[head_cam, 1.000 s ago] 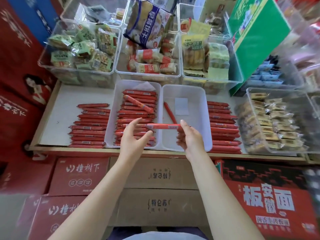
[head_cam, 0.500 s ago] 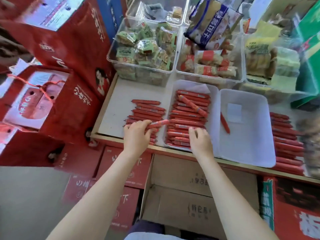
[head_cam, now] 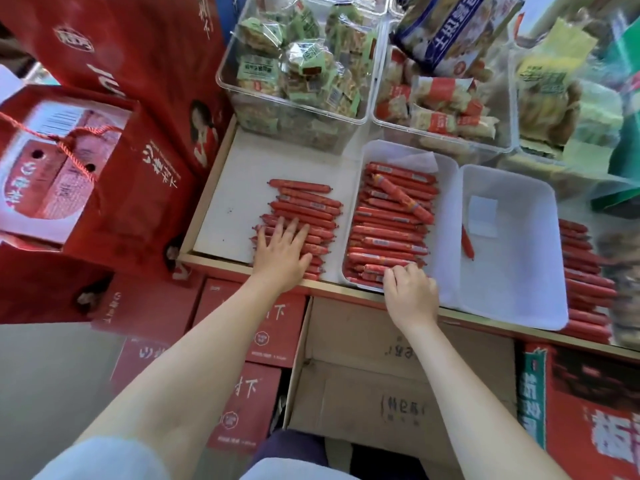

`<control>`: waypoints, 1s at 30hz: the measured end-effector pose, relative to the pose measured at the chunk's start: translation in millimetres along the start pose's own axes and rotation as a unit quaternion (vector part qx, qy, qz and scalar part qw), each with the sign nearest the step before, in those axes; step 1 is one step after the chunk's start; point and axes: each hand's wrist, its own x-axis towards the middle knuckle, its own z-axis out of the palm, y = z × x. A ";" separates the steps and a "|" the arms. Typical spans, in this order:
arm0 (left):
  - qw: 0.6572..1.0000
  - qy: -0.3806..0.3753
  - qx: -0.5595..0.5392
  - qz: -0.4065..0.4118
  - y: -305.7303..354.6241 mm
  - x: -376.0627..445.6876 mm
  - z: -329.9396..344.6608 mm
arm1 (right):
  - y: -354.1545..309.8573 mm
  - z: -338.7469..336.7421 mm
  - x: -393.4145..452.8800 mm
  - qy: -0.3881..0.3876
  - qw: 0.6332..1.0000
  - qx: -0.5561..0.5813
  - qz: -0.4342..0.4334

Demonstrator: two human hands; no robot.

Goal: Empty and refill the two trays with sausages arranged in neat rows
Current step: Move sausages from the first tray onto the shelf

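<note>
Sausages [head_cam: 391, 233] fill the left tray [head_cam: 446, 188] at frame centre, long axes running left-right, one lying diagonal on top. Right hand [head_cam: 410, 292], nearer, curls its fingers onto the nearest row; whether it grips one, cannot tell. Left hand [head_cam: 282, 251] rests flat, fingers spread, on the loose pile [head_cam: 304, 209] left of the tray.

White shelf [head_cam: 242, 174] with two white trays [head_cam: 446, 237], loose sausage rows [head_cam: 304, 206] and clear snack bins [head_cam: 298, 109].
</note>
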 end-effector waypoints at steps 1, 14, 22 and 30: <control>1.000 0.000 -0.003 -0.004 1.2 -2.1 -2.4 | -0.3 -1.1 0.8 -0.009 1.000 0.003 0.005; 0.982 0.094 -0.112 0.120 190.8 -62.3 30.6 | 90.9 -71.5 24.4 0.069 0.929 0.334 0.144; 0.984 0.122 -0.038 0.127 202.4 -65.8 53.8 | 156.2 -25.6 92.2 -0.050 0.928 0.280 0.239; 0.990 0.088 -0.031 0.105 204.2 -67.6 50.1 | 174.8 -14.9 115.8 -0.064 0.908 0.315 0.267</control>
